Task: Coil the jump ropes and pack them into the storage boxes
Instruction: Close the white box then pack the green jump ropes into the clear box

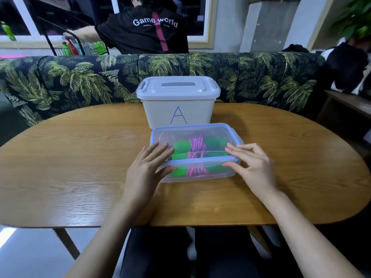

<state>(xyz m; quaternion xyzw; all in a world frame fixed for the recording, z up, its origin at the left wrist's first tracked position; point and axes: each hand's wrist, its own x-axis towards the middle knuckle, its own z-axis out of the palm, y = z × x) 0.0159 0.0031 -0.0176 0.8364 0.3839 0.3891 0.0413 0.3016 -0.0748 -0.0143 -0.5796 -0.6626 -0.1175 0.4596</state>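
Observation:
A clear storage box [200,176] with a blue-rimmed clear lid [192,130] sits on the wooden table [80,167] in front of me. Inside lies a coiled pink jump rope [195,146] with green handles [181,147]. My left hand [145,167] rests on the lid's left part, fingers straight on top and thumb against the box's front rim. My right hand [251,163] presses the lid's right front corner, fingers on top and thumb at the rim. Behind stands a white box [178,109] marked "A" with its lid latched.
A palm-print sofa [80,77] curves behind the table. A person in a black shirt [144,31] stands beyond it, back turned, by a wire basket of bottles [80,48]. A dark bag [345,65] lies at the right.

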